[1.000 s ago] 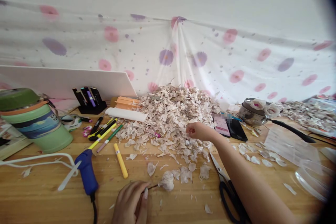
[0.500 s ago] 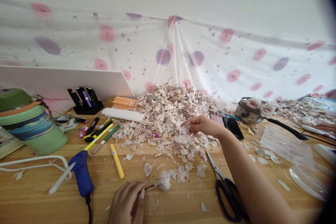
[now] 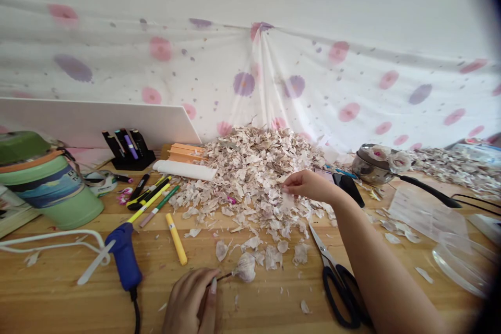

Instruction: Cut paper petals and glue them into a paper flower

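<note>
Holding dark stem (image 3: 224, 275), left hand (image 3: 190, 295)

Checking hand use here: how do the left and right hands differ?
The left hand rests on the table, near the camera; the right hand is farther out, at the petal pile. The left hand holds a dark stem bearing a pale bud; the right hand seems to pinch a pale petal. Both are bare.
</note>
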The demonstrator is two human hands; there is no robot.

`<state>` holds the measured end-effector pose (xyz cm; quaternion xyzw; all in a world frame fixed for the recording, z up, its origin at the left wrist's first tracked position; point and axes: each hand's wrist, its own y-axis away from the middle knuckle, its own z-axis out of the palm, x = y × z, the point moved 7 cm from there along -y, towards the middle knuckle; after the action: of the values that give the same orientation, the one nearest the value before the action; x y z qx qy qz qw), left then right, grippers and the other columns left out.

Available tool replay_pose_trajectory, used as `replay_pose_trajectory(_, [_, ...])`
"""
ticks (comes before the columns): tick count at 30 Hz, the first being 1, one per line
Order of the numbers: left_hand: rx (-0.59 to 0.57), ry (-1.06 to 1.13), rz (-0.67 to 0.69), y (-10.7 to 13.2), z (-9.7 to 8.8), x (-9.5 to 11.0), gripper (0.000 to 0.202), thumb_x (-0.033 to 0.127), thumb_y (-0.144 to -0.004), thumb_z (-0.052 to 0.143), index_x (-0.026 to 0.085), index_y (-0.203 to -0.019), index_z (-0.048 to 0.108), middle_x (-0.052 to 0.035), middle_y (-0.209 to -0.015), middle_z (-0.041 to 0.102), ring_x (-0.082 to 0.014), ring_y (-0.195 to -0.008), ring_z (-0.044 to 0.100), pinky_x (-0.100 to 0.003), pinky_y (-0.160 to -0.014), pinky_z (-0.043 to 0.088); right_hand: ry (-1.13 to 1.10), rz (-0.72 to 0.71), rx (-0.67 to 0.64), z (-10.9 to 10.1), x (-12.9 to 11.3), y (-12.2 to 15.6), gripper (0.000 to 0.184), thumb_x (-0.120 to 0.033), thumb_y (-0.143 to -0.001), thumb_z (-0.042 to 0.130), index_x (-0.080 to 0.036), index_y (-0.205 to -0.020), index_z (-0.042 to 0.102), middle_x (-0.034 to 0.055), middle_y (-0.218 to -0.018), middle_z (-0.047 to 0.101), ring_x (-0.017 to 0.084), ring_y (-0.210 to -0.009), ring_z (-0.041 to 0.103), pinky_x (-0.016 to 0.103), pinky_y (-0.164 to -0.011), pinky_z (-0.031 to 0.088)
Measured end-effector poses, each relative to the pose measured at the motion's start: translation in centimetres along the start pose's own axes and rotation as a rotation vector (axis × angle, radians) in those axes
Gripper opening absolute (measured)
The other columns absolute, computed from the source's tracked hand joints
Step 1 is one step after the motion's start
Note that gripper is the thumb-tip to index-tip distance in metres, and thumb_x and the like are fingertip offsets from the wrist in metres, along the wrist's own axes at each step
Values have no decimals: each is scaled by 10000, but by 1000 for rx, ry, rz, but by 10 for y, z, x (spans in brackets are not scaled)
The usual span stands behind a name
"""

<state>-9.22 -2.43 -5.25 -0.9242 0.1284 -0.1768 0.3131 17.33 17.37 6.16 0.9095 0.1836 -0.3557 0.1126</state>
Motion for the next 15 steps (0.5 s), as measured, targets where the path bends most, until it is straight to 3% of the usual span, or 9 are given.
replay_pose_trajectory(3, [23, -8, 10, 1, 0, 1, 216, 304, -903, 495, 240, -1060, 630, -18, -977, 744, -202, -888, 697, -314, -757, 587, 117, 76, 3, -14, 13, 7, 172, -344, -708, 683, -200, -615, 688, 20, -539, 647, 175, -520, 570, 272, -486, 400])
replay_pose_trajectory(7, [7, 12, 7, 0, 2, 5, 246, 338, -884, 544, 230, -1093, 615, -20, -975, 745, -201, -873, 697, -303, -746, 587, 186, 127, -117, -19, 23, 18, 185, -319, -665, 689, -199, -530, 651, 16, -499, 640, 188, -509, 591, 278, -500, 423])
replay_pose_trajectory(11, [-42, 142, 0, -6, -1, 11, 148, 346, -865, 595, 292, -983, 666, 25, -876, 739, -173, -787, 685, -260, -686, 573, 200, 106, -86, -24, 17, 20, 182, -363, -713, 646, -201, -633, 666, 22, -588, 679, 190, -569, 616, 269, -519, 427])
replay_pose_trajectory(15, [41, 419, -70, -13, -19, 16, 148, 329, -888, 573, 287, -839, 707, 14, -764, 706, -155, -724, 656, -221, -654, 538, 216, 98, 36, -29, 10, 13, 272, -443, -791, 568, -195, -747, 670, 40, -666, 695, 180, -584, 596, 266, -510, 405])
